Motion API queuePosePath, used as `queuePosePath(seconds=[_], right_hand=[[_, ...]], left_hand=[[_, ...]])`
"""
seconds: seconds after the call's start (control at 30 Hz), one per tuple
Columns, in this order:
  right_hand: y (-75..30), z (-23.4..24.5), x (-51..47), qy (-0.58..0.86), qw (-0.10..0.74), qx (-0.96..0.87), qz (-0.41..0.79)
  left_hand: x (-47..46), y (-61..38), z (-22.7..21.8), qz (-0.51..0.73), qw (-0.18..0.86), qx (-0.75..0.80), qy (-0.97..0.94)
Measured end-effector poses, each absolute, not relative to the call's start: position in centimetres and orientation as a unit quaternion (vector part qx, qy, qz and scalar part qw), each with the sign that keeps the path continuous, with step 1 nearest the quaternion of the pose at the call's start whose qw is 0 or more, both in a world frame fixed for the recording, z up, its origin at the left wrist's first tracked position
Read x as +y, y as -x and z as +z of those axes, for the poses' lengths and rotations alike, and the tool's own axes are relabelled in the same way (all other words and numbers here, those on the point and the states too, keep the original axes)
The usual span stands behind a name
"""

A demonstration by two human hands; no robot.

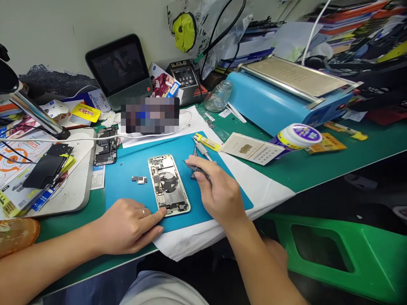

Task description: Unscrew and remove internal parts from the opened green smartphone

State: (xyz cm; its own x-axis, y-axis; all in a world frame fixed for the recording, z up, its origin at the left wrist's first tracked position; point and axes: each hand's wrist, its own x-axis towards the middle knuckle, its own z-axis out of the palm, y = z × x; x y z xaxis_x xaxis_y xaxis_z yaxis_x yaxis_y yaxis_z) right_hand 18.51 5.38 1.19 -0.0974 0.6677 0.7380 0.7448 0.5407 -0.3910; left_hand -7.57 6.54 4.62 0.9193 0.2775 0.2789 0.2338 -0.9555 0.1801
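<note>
An opened phone housing (181, 190), its inner boards and a round dark coil showing, lies on the blue mat (127, 212). The index finger of my left hand (132, 226) is stretched out, its tip on the phone's near left corner; a ring is on that hand. My right hand (219, 190) is closed on slim dark tweezers (188, 164), their tip just off the phone's right edge. Behind that hand lie grey screwdrivers (202, 150), partly covered by my fingers. Left of the phone lies a small metal-covered part (139, 180).
Another opened phone (105, 146) lies at the mat's left edge. A blue machine with a flat metal top (286, 80), a glass jar (218, 96) and a white-lidded tub (299, 134) stand to the right. A screen (117, 65) stands behind. A white cable (79, 139) crosses the left side.
</note>
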Motion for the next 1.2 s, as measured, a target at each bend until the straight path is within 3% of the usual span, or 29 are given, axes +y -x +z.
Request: queuePosePath(seconds=[0.27,0.77,1.0,1.2], right_hand=[[-18.7,0.6,4.8,0.435,0.528,-0.728,-0.041],[-18.4,2.1,5.6,0.482,0.469,-0.740,-0.015],[-15.6,3.2,4.2,0.381,0.589,-0.712,0.043],[-14.1,1.6,3.9,0.379,0.606,-0.688,0.124]], left_hand=[[5.9,7.5,4.6,0.151,0.050,0.147,-0.976],[5.6,7.4,4.4,0.146,0.069,0.168,-0.972],[5.7,7.5,4.2,0.152,0.074,0.168,-0.971],[5.7,7.5,4.3,0.162,0.073,0.168,-0.970]])
